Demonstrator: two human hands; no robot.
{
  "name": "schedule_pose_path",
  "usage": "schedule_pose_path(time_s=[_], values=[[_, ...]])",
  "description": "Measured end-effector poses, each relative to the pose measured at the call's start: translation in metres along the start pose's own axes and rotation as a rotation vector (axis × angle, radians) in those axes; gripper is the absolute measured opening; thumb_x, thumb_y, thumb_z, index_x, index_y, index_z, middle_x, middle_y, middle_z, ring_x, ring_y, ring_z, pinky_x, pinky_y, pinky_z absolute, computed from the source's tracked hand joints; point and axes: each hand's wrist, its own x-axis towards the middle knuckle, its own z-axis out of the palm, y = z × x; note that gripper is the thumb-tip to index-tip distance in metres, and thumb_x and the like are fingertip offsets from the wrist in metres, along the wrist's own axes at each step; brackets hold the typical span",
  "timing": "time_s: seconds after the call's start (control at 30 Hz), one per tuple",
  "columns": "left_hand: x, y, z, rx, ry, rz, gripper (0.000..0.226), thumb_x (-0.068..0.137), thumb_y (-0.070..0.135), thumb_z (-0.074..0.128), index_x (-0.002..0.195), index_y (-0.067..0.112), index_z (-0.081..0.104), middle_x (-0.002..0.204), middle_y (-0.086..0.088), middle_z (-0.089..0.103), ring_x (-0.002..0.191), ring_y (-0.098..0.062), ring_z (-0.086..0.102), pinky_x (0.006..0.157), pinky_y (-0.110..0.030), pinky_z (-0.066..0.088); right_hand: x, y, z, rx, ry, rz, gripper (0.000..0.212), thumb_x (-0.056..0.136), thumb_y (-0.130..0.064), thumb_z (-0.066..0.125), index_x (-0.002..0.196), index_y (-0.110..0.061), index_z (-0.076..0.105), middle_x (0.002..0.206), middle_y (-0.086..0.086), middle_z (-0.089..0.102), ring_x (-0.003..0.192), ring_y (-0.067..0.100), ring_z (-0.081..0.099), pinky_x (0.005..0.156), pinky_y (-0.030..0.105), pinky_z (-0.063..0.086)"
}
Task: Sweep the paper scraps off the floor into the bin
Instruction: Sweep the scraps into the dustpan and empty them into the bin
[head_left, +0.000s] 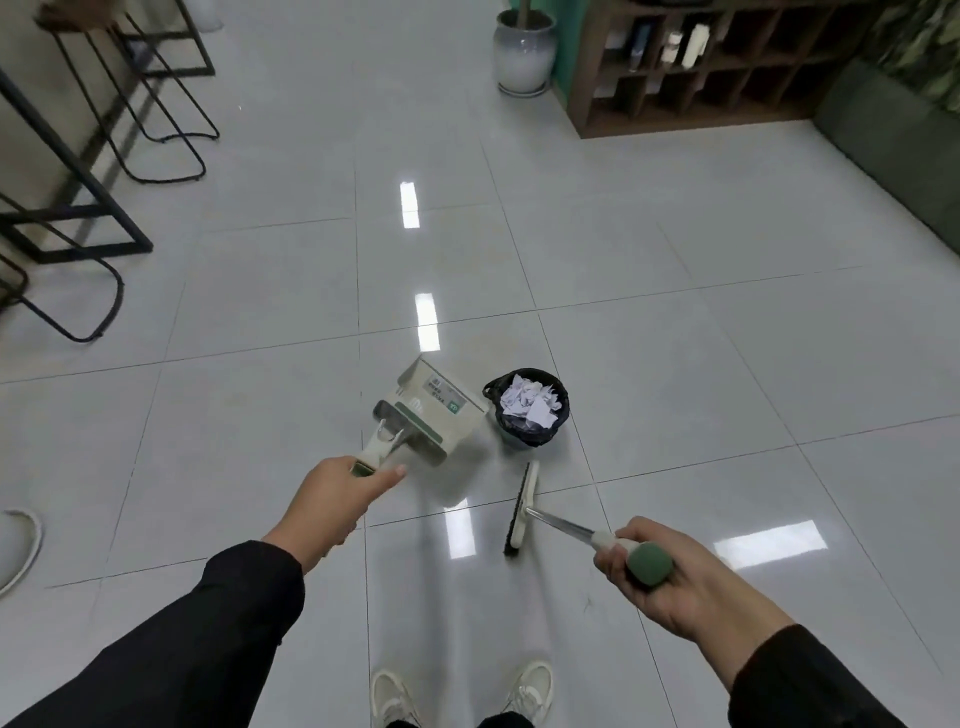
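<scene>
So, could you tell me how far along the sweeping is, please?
Nearly done: the paper scraps sit in the bin, and no scraps show on the floor. The left hand holds the dustpan, the right hand the broom. Only putting them away remains.

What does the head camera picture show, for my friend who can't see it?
A person stands on a shiny tiled floor, the left hand holding a dustpan and the right hand holding a broom. Beside the dustpan sits a small black bin full of paper scraps.

Head-height view, down at floor (675, 338)
</scene>
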Motion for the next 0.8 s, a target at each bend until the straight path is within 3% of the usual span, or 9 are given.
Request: schedule_pose_path(time_s=[0.17, 0.27, 0.4, 0.63, 0.73, 0.8], values=[[0.019, 0.048, 0.032, 0.461, 0.071, 0.165, 0.031, 0.096, 0.034, 0.063, 0.085, 0.006, 0.062, 0.066, -0.002, 0.055, 0.054, -0.019, 0.045, 0.049, -0.028, 0.033, 0.012, -0.009, -0.017, 0.010, 0.006, -0.038, 0.018, 0.089, 0.004, 0.051, 0.104, -0.003, 0.048, 0.089, 0.021, 0.050, 0.048, 0.024, 0.052, 0.042, 0.028, 0.055], [0.026, 0.074, 0.059, 0.651, 0.097, 0.267, 0.026, 0.094, 0.031, 0.056, 0.080, 0.010, 0.057, 0.068, -0.002, 0.058, 0.056, -0.020, 0.048, 0.051, -0.029, 0.035, 0.022, -0.016, -0.022, 0.093, 0.011, -0.066, 0.012, 0.090, 0.004, 0.054, 0.100, 0.000, 0.050, 0.097, 0.024, 0.049, 0.052, 0.026, 0.053, 0.046, 0.030, 0.058], [0.034, 0.095, 0.095, 0.907, 0.092, 0.417, 0.025, 0.096, 0.034, 0.050, 0.078, 0.018, 0.054, 0.069, 0.000, 0.058, 0.056, -0.017, 0.048, 0.050, -0.030, 0.034, 0.040, -0.027, -0.039, 0.171, 0.018, -0.068, 0.022, 0.089, 0.003, 0.057, 0.111, 0.001, 0.052, 0.104, 0.028, 0.050, 0.057, 0.028, 0.056, 0.048, 0.032, 0.059], [0.050, 0.112, 0.134, 1.313, 0.076, 0.661, 0.022, 0.096, 0.030, 0.044, 0.086, 0.017, 0.059, 0.069, 0.002, 0.057, 0.058, -0.024, 0.051, 0.049, -0.028, 0.033, 0.053, -0.052, -0.061, 0.237, 0.014, -0.103, 0.024, 0.088, 0.004, 0.063, 0.111, 0.001, 0.053, 0.108, 0.027, 0.049, 0.063, 0.028, 0.054, 0.049, 0.030, 0.059], [0.054, 0.110, 0.143, 1.493, 0.013, 0.754, 0.017, 0.096, 0.028, 0.052, 0.083, 0.021, 0.059, 0.059, 0.005, 0.043, 0.049, -0.021, 0.043, 0.045, -0.027, 0.024, 0.059, -0.054, -0.077, 0.255, 0.015, -0.096, 0.042, 0.087, 0.003, 0.064, 0.126, 0.000, 0.050, 0.109, 0.028, 0.048, 0.064, 0.029, 0.055, 0.047, 0.029, 0.058], [0.051, 0.114, 0.147, 1.559, -0.055, 0.766, 0.028, 0.080, 0.025, 0.073, 0.068, 0.026, 0.048, 0.049, 0.007, 0.021, 0.039, -0.018, 0.025, 0.042, -0.023, 0.013, 0.062, -0.053, -0.086, 0.263, 0.015, -0.080, 0.051, 0.086, 0.003, 0.064, 0.134, 0.002, 0.047, 0.109, 0.028, 0.047, 0.064, 0.029, 0.056, 0.046, 0.029, 0.057]])
